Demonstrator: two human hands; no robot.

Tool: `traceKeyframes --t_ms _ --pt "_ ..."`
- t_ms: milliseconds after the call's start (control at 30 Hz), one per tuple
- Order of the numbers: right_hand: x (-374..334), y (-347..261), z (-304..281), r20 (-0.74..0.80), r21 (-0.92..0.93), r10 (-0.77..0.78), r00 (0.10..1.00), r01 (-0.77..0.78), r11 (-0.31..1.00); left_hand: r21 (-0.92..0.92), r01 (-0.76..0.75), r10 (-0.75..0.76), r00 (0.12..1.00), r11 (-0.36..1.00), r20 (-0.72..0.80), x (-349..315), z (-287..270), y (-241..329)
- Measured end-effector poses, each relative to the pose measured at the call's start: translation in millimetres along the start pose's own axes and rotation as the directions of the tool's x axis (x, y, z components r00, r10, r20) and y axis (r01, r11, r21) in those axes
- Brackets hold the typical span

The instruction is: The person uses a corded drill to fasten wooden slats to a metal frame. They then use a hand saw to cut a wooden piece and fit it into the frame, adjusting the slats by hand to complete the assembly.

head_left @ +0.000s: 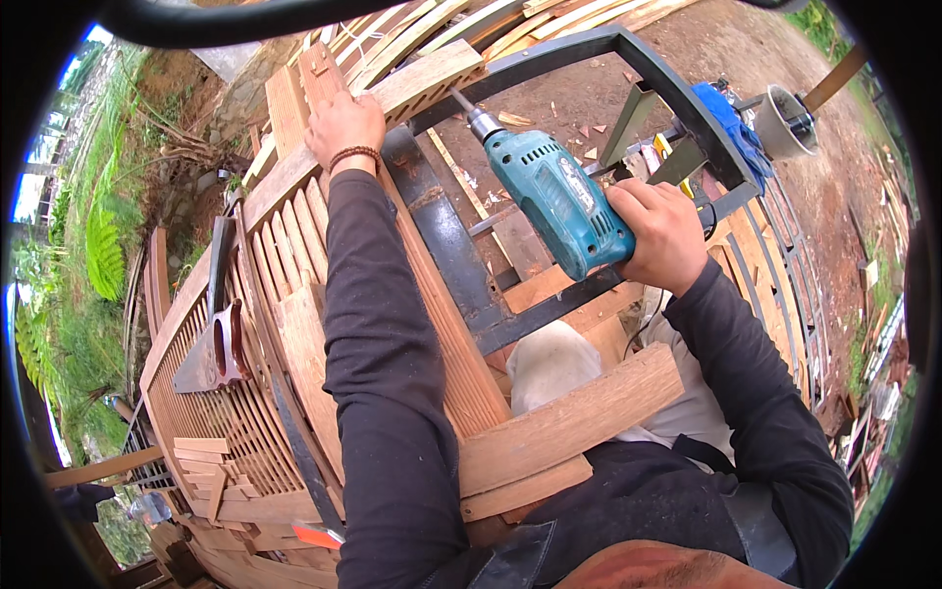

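Observation:
My right hand point(657, 231) is closed round the grip of a teal electric drill point(564, 201). The drill points up and left, its bit tip at the end of a slotted wooden rail point(427, 83); whether the bit has entered the wood, I cannot tell. My left hand point(345, 130), a beaded bracelet at its wrist, curls over the wooden pieces point(319, 74) at that rail's left end and presses on them. Below the drill lies a black metal frame point(628, 49). A long grooved wooden board point(442, 319) runs beside my left forearm.
Curved wooden boards point(579, 412) lie across in front of my body. To the left, a slatted wooden panel point(265, 432) carries a handsaw point(211, 355) and a dark-handled tool point(221, 260). At the far right stand a grey bucket point(785, 120) and blue cloth point(734, 128). Timber strips point(510, 25) lie behind.

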State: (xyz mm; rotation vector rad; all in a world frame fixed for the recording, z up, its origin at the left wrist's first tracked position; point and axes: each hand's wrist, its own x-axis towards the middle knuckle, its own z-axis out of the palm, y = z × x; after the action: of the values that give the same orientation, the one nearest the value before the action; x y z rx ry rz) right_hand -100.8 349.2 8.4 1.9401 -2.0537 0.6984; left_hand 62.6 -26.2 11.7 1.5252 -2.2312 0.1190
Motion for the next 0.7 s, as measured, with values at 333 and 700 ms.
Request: traceKeyframes --t_ms 333,700 --pt "1.5 0.1 0.1 0.023 -0.008 0.009 1.0 -0.009 1.0 0.001 0.012 -0.012 1.0 1.0 0.011 0.0 -0.1 2.0" --pt "5.9 -6.1 -4.3 0.026 0.005 0.021 0.999 -0.021 1.0 0.019 0.024 -0.024 1.0 1.0 0.011 -0.8 -0.8 2.2"
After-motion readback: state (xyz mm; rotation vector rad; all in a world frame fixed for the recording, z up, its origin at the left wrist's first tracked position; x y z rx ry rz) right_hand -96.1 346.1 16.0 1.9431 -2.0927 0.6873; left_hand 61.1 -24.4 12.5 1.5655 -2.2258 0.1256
